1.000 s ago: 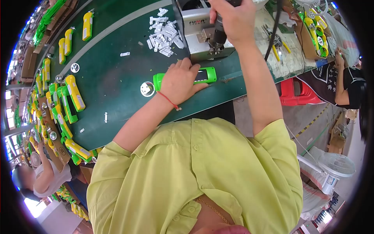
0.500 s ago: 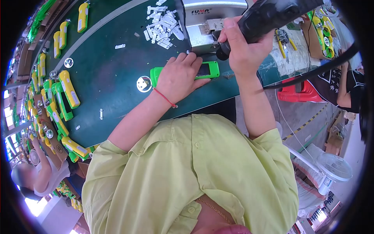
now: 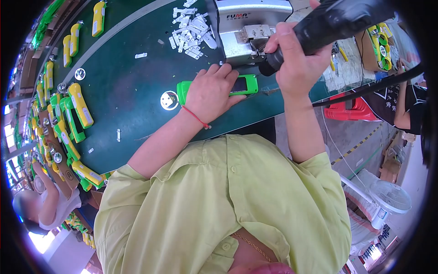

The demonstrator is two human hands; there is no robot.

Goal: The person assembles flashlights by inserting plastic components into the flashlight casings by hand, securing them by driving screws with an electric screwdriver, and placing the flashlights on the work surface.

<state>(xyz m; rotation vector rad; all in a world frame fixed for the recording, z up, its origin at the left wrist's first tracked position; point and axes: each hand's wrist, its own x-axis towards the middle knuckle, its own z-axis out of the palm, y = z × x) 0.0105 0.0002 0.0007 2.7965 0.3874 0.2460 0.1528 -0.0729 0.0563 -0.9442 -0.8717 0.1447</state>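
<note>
Left hand (image 3: 211,91) curled over a bright green oblong casing (image 3: 252,84) with dark recess (image 3: 240,85), right hand (image 3: 299,68) round black tool (image 3: 319,34).

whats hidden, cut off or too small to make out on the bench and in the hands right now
All in the head view:
- green casing: middle hidden under the left hand
- black power tool: upper end cut off by the top edge
- right hand: some fingers hidden behind the tool
- metal machine: lettering under "FUMA" too small
</note>
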